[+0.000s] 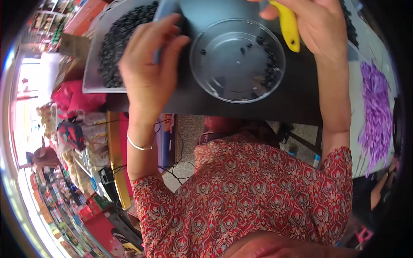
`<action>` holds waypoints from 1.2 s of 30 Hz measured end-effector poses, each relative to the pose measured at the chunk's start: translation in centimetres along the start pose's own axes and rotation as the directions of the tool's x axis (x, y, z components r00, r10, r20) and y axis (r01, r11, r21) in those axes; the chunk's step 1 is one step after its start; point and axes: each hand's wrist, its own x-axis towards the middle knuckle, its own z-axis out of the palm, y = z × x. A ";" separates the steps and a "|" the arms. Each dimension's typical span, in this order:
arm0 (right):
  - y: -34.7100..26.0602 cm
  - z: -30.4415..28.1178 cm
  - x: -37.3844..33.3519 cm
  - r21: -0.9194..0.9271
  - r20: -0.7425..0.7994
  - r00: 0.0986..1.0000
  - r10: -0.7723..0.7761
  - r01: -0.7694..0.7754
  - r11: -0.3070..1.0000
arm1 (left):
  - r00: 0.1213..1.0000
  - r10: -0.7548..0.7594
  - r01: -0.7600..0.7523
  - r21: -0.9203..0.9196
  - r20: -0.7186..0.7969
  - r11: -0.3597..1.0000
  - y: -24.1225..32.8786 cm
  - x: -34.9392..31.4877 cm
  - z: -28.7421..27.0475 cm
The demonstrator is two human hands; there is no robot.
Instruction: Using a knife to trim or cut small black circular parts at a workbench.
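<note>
My right hand (318, 26) is closed around a tool with a yellow handle (289, 30); a small hole pierces the handle's lower end, and its working end is out of view at the top. My left hand (148, 71) is slightly blurred, its fingers curved and the thumb apart from them, over the edge of a blue-grey flat thing (202, 7). Between my hands a round clear plastic dish (228, 92) sits on the dark table (297, 94). Several small black pieces (271, 69) lie in it, mostly along its right side.
A clear bin (103, 90) full of small black pieces (114, 51) stands at the left. More black pieces show at the upper right. A purple bundle of strips (376, 116) lies on a pale surface at the right. Stocked shelves (56, 189) line the far left; cables (174, 170) hang below the table.
</note>
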 end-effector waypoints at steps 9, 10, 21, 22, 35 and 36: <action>0.4 -2.5 1.3 0.087 0.066 0.987 -0.149 0.143 0.986 | 0.900 0.053 -0.031 -0.058 0.433 0.998 0.5 0.9 11.2; 0.3 -2.6 1.4 0.084 0.057 0.988 -0.145 0.140 0.987 | 0.896 0.058 -0.032 -0.065 0.439 0.997 0.2 1.0 12.0; 0.1 -3.2 1.9 0.115 -0.010 0.993 -0.115 0.115 0.987 | 0.857 -0.115 0.042 0.155 0.503 0.987 -0.3 0.9 18.4; 0.1 -3.2 1.9 0.131 -0.004 0.993 -0.121 0.121 0.984 | 0.853 -0.129 0.068 0.136 0.506 0.988 -0.3 0.8 18.5; 0.3 -3.2 1.9 0.150 0.045 0.982 -0.183 0.174 0.973 | 0.814 -0.235 0.497 -0.430 0.531 0.753 -0.6 2.4 13.1; 0.4 -3.2 1.8 0.112 0.083 0.980 -0.178 0.168 0.979 | 0.819 -0.232 0.491 -0.431 0.524 0.758 -0.3 2.4 12.2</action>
